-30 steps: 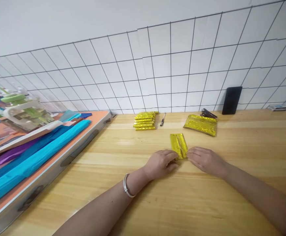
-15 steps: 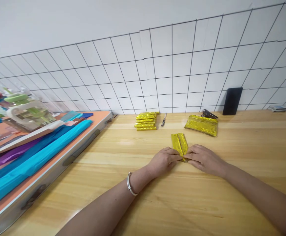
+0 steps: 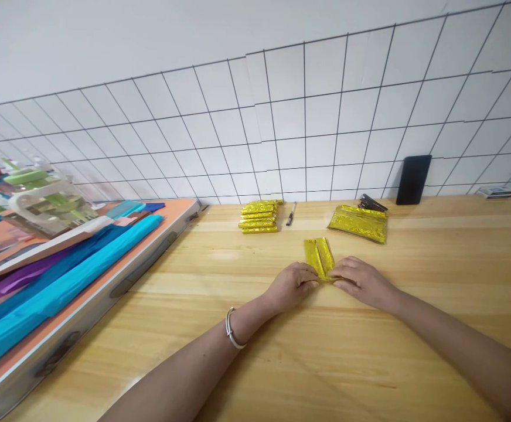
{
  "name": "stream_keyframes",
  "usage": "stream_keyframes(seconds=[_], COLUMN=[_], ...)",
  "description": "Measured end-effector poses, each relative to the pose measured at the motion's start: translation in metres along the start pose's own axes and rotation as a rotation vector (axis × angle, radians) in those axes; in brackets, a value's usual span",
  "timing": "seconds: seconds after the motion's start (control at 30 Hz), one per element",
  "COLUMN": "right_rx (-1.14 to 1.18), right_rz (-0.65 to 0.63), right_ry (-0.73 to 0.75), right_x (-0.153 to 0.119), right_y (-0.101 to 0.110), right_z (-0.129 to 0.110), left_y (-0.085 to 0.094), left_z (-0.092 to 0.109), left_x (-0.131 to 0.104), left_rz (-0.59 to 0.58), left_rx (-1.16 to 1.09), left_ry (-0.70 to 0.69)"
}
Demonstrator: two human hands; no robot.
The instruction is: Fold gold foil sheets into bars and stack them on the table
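Note:
A sheet of shiny gold foil paper point(image 3: 319, 254), with its two sides folded in to a middle seam, lies on the wooden table. My left hand point(image 3: 294, 287) pinches the near left corner of it. At the near right corner, my right hand point(image 3: 363, 281) has its fingers closed on the same paper. The near edge between them looks turned up in a narrow fold; fingertips partly hide it. Behind are a stack of gold foil rolls point(image 3: 259, 217), a pen point(image 3: 291, 214) and a flat pile of gold foil paper point(image 3: 358, 223).
A black stapler-like object point(image 3: 373, 203) sits behind the foil pile. A black phone-like slab point(image 3: 414, 180) leans on the tiled wall. To the left, an orange-topped board point(image 3: 185, 206) bears blue paper rolls point(image 3: 106, 264) and a clear plastic container point(image 3: 48, 202).
My hands have moved slightly apart along the near edge of the gold foil paper, showing more of the fold between them. The view has shifted a little.

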State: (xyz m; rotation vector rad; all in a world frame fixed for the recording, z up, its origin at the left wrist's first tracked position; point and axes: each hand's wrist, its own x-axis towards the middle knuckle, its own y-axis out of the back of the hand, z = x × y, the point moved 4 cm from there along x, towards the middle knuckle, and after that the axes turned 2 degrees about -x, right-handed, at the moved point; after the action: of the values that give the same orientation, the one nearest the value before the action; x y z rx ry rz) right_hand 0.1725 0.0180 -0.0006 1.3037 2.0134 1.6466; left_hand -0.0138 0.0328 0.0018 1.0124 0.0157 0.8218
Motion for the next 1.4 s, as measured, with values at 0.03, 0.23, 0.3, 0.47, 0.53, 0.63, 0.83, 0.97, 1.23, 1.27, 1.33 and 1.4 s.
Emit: stream_keyframes(seconds=[0.03,0.23,0.3,0.47,0.53,0.63,0.83,0.97,1.23,1.27,1.33,1.4], right_rx=[0.001,0.026,0.046,0.035,0.022,0.010,-0.059,-0.086,-0.048,-0.043,-0.046,-0.062], right_rz=[0.005,0.009,-0.002,0.016,0.026,0.057,0.102,0.092,0.062,0.058,0.059,0.066], right_ry=[-0.025,-0.016,0.031,0.006,-0.032,-0.112,-0.220,-0.245,-0.228,-0.232,-0.243,-0.257], right_x=[-0.001,-0.001,-0.001,0.001,0.002,0.003,0.004,0.004,0.005,0.005,0.005,0.005], right_y=[0.000,0.003,0.004,0.006,0.004,0.000,-0.003,-0.005,-0.004,-0.004,-0.002,-0.002], right_z=[0.001,-0.002,-0.005,-0.003,-0.002,0.000,0.000,0.002,0.006,0.006,0.006,0.006], left_y=[0.000,0.001,0.001,0.001,0.001,0.000,-0.006,-0.007,-0.008,-0.008,-0.008,-0.008], left_z=[0.001,0.008,0.009,0.006,0.002,-0.002,-0.004,-0.004,-0.005,-0.005,-0.005,-0.006], left_x=[0.000,-0.005,-0.006,-0.007,-0.006,-0.005,-0.004,-0.002,0.003,0.003,0.003,0.003], left_rz=[0.001,0.002,0.000,0.039,0.071,0.123,0.223,0.242,0.196,0.192,0.185,0.180], left_rx=[0.005,0.049,0.076,0.056,0.019,-0.031,-0.001,0.092,0.179,0.187,0.200,0.209], left_ry=[0.005,0.029,0.028,0.025,0.054,0.118,0.243,0.284,0.267,0.266,0.269,0.274])
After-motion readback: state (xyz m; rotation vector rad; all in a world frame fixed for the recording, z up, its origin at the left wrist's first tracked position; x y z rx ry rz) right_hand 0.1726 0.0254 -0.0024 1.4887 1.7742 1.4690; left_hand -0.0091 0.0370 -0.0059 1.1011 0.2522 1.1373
